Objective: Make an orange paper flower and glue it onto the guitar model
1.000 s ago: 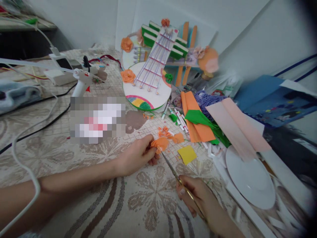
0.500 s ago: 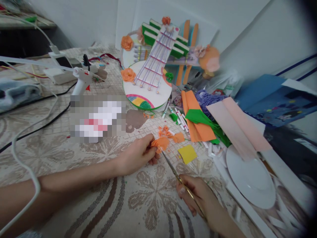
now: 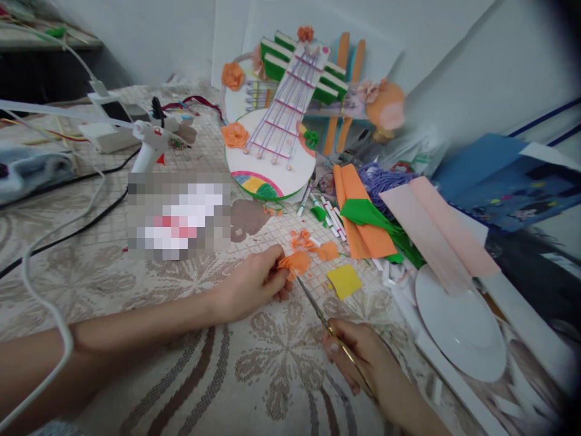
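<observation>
Nearest the camera, the right hand (image 3: pixel 363 360) has its fingers curled around the handles of a pair of scissors (image 3: pixel 318 312), whose thin blades run up and away to the left. Their tips meet a small orange paper piece (image 3: pixel 296 263), which the left hand (image 3: pixel 254 284) pinches between thumb and fingers just above the lace-patterned tabletop (image 3: pixel 190 363). Just beyond the fingers lie orange scraps (image 3: pixel 313 244), and to their right a yellow paper square (image 3: pixel 345 281). Farther right sits a white plate (image 3: pixel 458 327), with folded orange and green paper sheets (image 3: pixel 363 221) beyond it. Left of the left hand's fingers and farther back rests a white glue gun (image 3: pixel 152 145). Farthest away stands a paper guitar model (image 3: pixel 281 121) trimmed with orange paper flowers.
</observation>
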The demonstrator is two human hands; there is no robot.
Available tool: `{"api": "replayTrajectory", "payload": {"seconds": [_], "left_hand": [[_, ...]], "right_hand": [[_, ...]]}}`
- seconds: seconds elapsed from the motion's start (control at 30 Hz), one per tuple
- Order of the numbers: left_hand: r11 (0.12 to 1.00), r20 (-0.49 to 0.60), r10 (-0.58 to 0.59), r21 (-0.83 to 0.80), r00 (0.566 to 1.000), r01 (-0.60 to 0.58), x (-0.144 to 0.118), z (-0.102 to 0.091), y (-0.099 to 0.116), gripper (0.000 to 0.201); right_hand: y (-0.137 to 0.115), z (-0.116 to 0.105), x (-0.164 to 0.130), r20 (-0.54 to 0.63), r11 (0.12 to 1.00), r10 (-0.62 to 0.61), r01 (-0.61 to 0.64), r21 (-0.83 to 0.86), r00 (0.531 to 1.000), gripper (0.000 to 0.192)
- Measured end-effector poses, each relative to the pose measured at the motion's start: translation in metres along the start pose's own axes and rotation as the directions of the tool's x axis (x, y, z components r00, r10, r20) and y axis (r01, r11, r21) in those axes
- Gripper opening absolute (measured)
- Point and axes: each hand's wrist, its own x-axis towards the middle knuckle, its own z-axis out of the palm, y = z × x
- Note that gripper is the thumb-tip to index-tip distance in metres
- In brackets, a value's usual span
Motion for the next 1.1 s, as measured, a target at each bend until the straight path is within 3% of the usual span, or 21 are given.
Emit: {"api": "replayTrajectory", "payload": {"seconds": [1.1], "left_hand": [[1.0, -0.037, 0.006, 0.025, 0.999, -0.005, -0.0005, 0.0016, -0.0035, 0.014]], "right_hand": [[0.0076, 0.0026, -0.0006, 0.003, 0.999, 0.04, -0.04, 0.02, 0.999, 0.029]]}}
